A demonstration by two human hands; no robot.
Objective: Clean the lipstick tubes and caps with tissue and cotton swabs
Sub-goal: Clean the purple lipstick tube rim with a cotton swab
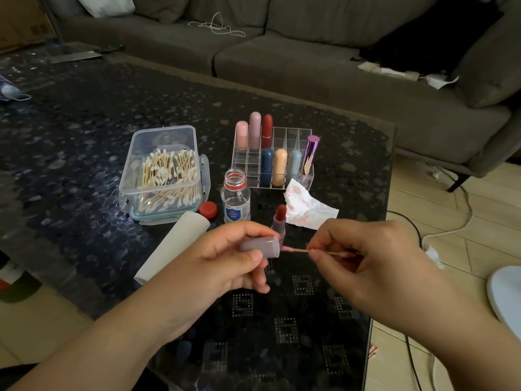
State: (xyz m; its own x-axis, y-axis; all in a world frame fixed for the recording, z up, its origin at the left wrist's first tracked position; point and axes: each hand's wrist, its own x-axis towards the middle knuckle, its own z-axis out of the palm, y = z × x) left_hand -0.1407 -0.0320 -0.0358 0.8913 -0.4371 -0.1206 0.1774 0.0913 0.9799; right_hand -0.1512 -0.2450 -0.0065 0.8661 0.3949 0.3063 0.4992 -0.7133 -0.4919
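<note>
left grip (pixel 225 258) clasps cap (pixel 260 246), light, slick | right grip (pixel 363 255) pinches mid-stick swab (pixel 296 250), bendy, at 3 o'clock

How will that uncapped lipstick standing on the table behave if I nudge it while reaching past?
The uncapped lipstick stands tall on a narrow base, so it will probably tip rather than slide. Being round, it would likely roll once down. Its exposed red bullet looks soft and would probably smear the table or the stained tissue beside it.
</note>
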